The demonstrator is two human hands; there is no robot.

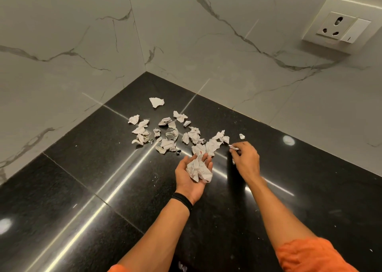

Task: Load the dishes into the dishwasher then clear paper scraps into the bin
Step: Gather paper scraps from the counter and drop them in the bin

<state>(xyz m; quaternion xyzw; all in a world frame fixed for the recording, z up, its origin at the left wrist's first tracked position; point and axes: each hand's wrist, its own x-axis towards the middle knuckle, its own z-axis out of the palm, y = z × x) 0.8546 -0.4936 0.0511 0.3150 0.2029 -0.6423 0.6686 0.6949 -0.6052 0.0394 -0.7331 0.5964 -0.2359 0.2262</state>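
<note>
Pinching one scrap (233, 147), right hand (247, 160); wad (199, 170) in left hand (184, 179).

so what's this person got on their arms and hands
Both hands are bare, no gloves: left hand, right hand. A black band circles the left wrist. The forearms are uncovered. A crinkled orange sleeve covers the right arm near the elbow, and a sliver of the same orange cloth shows on the left arm at the picture's bottom edge.
</note>
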